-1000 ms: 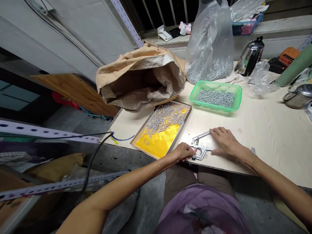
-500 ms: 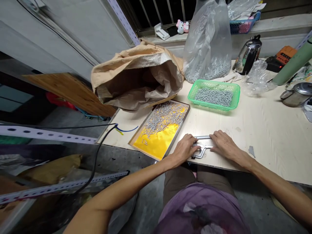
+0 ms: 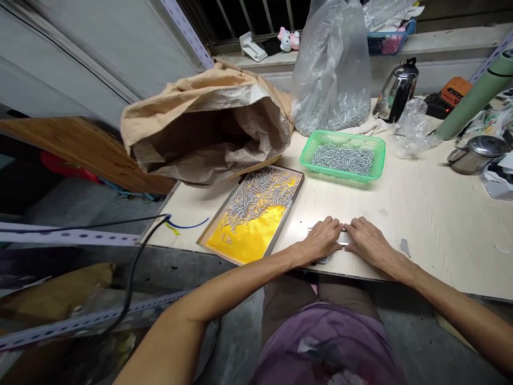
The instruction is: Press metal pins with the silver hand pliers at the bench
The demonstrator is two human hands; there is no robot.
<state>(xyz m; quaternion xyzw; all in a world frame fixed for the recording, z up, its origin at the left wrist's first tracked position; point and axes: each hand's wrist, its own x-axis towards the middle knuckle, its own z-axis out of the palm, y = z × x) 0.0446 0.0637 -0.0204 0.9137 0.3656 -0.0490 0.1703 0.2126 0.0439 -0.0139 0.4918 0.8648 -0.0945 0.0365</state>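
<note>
A grey metal fitting (image 3: 343,238) with a flat bar lies low over the table near its front edge, largely covered by my hands. My left hand (image 3: 323,239) is closed around its left part, and a bit of the metal shows below that palm. On the right end, my right hand (image 3: 365,239) grips the bar between thumb and fingers. The two hands are close together, fingertips almost meeting. Left of them sits a shallow tray (image 3: 276,231) with a yellow bottom, where many small metal screws or pins (image 3: 260,193) are spread toward the far end.
Behind my hands stands a green plastic basket (image 3: 341,178) of similar metal pieces. An open brown paper sack (image 3: 176,96) leans over the tray's far end. Farther back are a clear plastic bag (image 3: 332,69), a kettle (image 3: 396,91) and a metal cup (image 3: 476,155). A black cable (image 3: 134,283) hangs at the left.
My left hand has slid right along the fitting, closer to my right hand, and now covers more of it. The view has shifted slightly to the right.
</note>
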